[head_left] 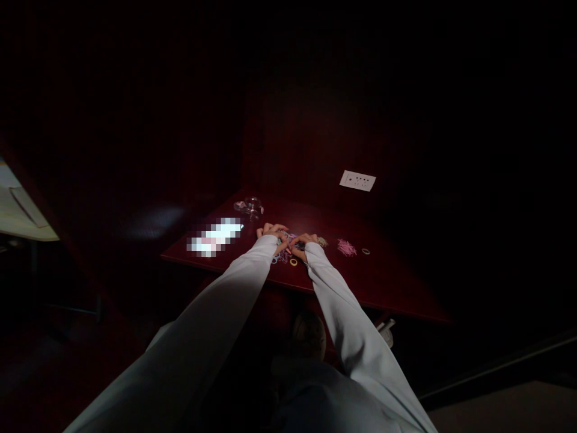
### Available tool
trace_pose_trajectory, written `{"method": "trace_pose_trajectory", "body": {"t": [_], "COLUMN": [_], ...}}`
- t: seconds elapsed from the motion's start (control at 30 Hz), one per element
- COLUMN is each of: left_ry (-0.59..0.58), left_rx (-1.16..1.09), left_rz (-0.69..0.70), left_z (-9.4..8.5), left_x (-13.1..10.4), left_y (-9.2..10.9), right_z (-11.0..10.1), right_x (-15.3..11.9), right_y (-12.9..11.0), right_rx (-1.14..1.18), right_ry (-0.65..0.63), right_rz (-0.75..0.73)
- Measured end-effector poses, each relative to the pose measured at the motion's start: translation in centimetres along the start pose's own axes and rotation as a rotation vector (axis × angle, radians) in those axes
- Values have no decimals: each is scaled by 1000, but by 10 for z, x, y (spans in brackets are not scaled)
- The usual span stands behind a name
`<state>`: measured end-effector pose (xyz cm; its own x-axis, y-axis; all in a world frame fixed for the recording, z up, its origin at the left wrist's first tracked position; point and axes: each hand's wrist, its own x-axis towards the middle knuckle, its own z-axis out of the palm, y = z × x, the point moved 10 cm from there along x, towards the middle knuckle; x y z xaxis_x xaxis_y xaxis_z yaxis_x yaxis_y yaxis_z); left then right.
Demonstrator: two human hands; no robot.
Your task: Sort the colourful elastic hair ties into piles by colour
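My left hand (273, 233) and my right hand (305, 243) are close together over a small mixed pile of thin, mostly purple pieces (283, 257), possibly hair ties or rubber bands. The fingers of both hands are curled, thumbs toward the forefingers, and whatever they pinch is too small to make out. Just in front of the pile lies a yellow ring (294, 262), with a light blue ring (274, 260) by my left wrist. Right of my right hand are a beige clump (322, 242), a heap of thin pink pieces (347, 247) and a greenish ring (365, 251).
The dark red table (383, 279) meets a dark wall carrying a white socket plate (357, 180). A clear container (253, 207) stands at the back left. Nearer on that side lies a bright, blurred-out phone-like screen (215, 237). Below the table edge a shoe (309, 335) shows.
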<state>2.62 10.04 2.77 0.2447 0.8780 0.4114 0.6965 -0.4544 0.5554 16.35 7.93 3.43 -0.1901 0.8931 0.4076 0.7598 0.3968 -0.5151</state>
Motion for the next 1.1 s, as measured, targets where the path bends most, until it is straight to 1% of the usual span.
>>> {"method": "trace_pose_trajectory", "body": {"t": [0.17,0.27,0.57,0.7,0.87,1.1], "left_ry": [17,21,19,51,39,40], "left_rx": [-2,-6,-13,-68,-58,-47], "left_rz": [-21,-21,-18,-39,0,35], "left_z": [-3,-4,-5,-10,-13,-12], "left_x": [-1,-1,-3,-4,-8,-5], "left_y": [-2,-2,0,4,11,8], "right_z": [-2,-4,0,0,1,3], "right_x": [3,5,13,13,11,13], "right_y": [5,11,28,28,26,30], "right_rx": [5,59,145,178,195,241], "right_ry": [29,55,140,142,127,147], "right_rz": [18,51,104,106,101,106]}}
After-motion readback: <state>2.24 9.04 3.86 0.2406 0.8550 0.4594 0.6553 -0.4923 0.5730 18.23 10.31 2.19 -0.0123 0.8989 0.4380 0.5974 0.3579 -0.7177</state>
